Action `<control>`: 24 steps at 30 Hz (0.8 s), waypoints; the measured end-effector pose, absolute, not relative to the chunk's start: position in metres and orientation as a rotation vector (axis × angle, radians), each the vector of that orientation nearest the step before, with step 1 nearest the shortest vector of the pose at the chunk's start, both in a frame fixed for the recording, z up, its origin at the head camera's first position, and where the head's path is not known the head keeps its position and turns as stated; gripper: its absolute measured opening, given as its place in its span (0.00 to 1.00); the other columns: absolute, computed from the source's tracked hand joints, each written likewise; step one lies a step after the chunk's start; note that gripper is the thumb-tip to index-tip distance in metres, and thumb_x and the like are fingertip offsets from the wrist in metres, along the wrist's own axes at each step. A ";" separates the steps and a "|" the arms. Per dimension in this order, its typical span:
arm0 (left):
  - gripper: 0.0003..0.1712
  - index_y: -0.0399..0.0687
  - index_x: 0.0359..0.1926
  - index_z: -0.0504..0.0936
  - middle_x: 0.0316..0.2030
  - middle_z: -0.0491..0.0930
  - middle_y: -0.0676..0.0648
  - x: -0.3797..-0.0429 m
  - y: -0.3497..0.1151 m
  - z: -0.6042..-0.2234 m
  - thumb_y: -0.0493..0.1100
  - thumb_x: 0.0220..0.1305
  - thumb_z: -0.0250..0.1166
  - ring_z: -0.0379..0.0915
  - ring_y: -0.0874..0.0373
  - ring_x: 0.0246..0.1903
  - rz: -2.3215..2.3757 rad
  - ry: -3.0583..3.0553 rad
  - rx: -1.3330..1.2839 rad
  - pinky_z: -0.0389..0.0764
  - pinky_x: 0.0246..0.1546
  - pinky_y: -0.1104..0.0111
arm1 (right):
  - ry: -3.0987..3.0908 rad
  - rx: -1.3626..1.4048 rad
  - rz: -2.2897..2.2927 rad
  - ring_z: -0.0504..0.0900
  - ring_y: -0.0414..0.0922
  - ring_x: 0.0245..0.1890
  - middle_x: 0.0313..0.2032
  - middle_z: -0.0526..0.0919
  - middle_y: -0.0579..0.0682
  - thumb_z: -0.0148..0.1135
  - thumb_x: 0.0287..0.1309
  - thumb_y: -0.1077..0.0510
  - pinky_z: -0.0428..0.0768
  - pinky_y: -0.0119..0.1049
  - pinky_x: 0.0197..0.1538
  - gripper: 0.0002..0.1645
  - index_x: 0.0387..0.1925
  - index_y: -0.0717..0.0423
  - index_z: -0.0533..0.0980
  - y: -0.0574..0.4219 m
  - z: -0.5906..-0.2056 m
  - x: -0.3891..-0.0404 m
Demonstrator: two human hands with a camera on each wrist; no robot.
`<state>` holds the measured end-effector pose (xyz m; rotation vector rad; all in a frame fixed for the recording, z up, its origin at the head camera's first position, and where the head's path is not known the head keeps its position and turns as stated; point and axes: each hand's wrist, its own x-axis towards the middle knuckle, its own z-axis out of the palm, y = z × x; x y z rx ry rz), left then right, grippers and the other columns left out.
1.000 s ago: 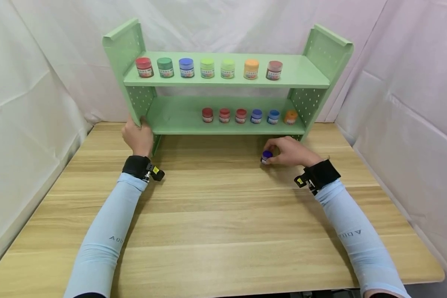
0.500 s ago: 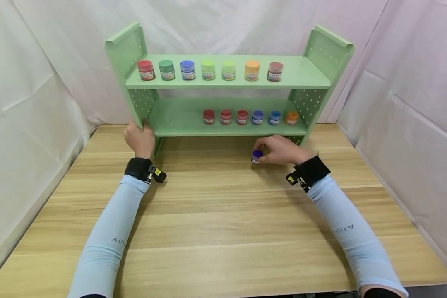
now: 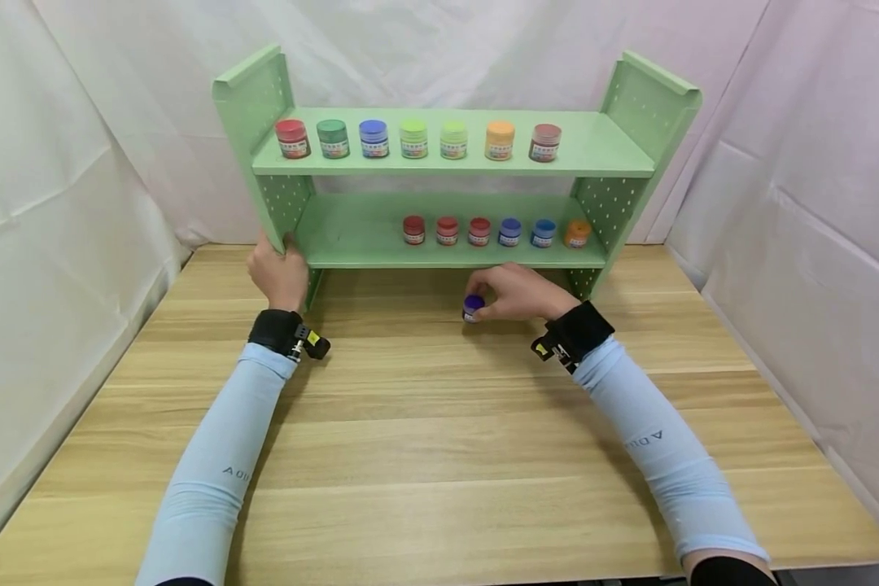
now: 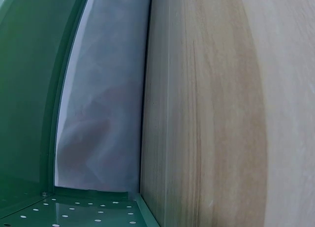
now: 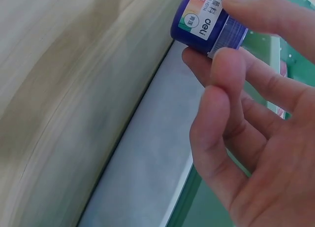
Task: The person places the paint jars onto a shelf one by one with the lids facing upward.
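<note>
In the head view my right hand (image 3: 516,291) pinches a small dark purple paint jar (image 3: 472,308) in front of the lower shelf. Thumb and fingertips hold it by the lid, as the right wrist view shows, and its printed label (image 5: 201,16) faces the camera. At the other end, my left hand (image 3: 278,273) grips the lower front edge of the left side panel (image 3: 249,122) of a green two-tier shelf rack (image 3: 447,265). Part of the left fingers is hidden behind that panel. The left wrist view has no fingers in it.
Several paint jars line the upper tier, among them a dark green jar (image 3: 333,140) and an orange jar (image 3: 500,142). Smaller jars, including a dark red jar (image 3: 413,231), stand on the lower tier's right part. Wooden table (image 3: 439,448) below; white cloth (image 3: 439,49) behind.
My right hand has moved left with the purple jar, along the front of the lower shelf. My left hand stays on the side panel; the jars on the tiers keep their places.
</note>
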<state>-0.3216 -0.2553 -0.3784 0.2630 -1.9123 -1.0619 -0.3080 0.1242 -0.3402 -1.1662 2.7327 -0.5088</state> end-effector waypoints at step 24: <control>0.17 0.39 0.55 0.85 0.51 0.88 0.37 -0.322 -0.255 -0.380 0.34 0.69 0.58 0.87 0.40 0.50 -1.051 -1.902 0.251 0.81 0.47 0.48 | 2.625 -1.348 -0.511 0.85 0.43 0.46 0.42 0.87 0.40 0.72 0.61 0.50 0.80 0.38 0.51 0.13 0.46 0.46 0.83 0.042 -0.313 -0.295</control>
